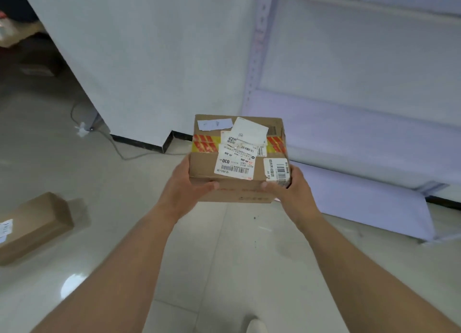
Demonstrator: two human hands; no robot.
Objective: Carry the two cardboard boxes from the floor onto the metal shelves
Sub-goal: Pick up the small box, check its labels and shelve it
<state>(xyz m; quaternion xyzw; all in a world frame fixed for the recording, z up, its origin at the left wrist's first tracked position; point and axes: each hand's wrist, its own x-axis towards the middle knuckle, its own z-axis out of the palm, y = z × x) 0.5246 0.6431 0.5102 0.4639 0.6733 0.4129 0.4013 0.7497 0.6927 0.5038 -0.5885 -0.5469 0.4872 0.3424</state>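
Note:
I hold a cardboard box [207, 165] in mid-air in front of me, above the floor. It carries several white shipping labels and red-yellow tape on its top. My left hand [185, 185] grips its left near corner and my right hand [290, 190] grips its right near corner. A second, longer cardboard box [35, 225] lies on the floor at the far left with a white label on its end. The pale metal shelves [361, 130] stand to the right and ahead, with bare boards at low and middle height.
A white wall [149, 58] with a black skirting runs behind the held box. A grey cable [117, 148] trails across the glossy tile floor by the wall corner. More brown packages [15, 33] lie in the dark area at top left.

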